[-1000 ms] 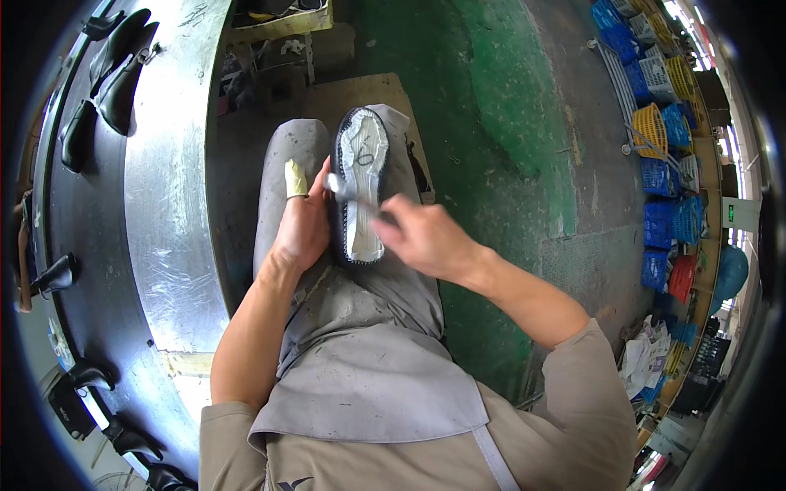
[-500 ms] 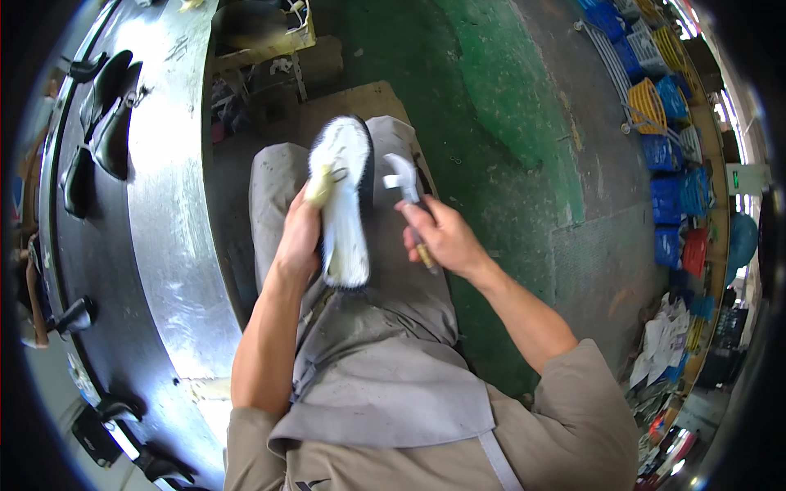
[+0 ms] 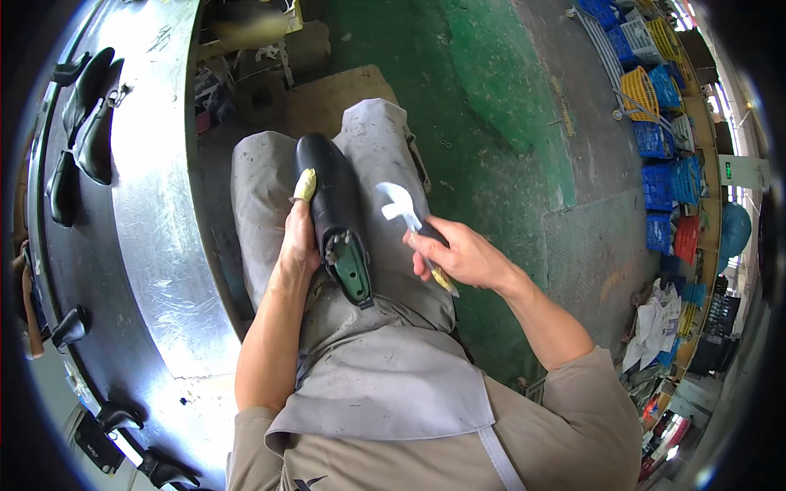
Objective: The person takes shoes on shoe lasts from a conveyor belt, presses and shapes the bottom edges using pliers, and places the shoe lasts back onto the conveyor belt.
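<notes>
A black leather shoe upper point(image 3: 327, 184) on a green shoe last point(image 3: 352, 270) lies lengthwise over my lap, toe pointing away from me. Its sole is turned down and out of sight. My left hand point(image 3: 301, 229) grips it along the left side, the thumb wrapped in a yellow cover. To the right of the shoe, my right hand point(image 3: 458, 252) is closed around the handle of a hammer point(image 3: 403, 204). The bright metal hammer head is up beside the shoe, apart from it.
At the left runs a metal-topped workbench point(image 3: 155, 213) beside a dark conveyor belt point(image 3: 98, 270) carrying several black shoes point(image 3: 94, 139). Stacked plastic baskets point(image 3: 655, 139) line the right side. A wooden board point(image 3: 344, 94) lies on the green floor beyond my knees.
The shoe has been turned over: its whitish underside faced up before, and now the black upper does. The hammer has moved slightly down, still in my right hand.
</notes>
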`<state>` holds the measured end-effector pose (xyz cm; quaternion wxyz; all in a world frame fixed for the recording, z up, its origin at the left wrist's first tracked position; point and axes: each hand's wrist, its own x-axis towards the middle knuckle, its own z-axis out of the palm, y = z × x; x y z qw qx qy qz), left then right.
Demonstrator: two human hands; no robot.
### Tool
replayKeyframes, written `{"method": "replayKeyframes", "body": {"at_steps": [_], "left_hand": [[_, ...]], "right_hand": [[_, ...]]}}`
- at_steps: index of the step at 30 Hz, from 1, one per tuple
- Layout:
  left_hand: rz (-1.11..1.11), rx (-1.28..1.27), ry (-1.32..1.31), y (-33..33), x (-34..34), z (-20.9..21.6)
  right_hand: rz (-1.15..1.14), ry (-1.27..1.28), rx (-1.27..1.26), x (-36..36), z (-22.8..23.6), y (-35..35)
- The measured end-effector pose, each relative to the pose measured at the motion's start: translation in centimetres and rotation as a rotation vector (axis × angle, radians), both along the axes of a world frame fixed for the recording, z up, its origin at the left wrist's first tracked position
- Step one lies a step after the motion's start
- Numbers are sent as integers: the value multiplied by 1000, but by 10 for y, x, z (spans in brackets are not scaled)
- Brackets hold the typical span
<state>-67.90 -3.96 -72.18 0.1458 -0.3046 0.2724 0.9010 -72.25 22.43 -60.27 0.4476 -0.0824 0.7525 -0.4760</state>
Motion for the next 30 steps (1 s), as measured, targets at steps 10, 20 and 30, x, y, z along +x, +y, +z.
{"method": "replayKeyframes", "body": {"at_steps": [10, 20, 30], "left_hand": [[92, -131, -106, 18, -13, -3], [373, -184, 82, -66, 27, 52], [771, -664, -64, -324, 332, 135]], "right_hand": [[200, -142, 19, 1, 30, 16], [-220, -154, -58, -14, -14, 11], [-17, -135, -93, -30, -59, -50]]}}
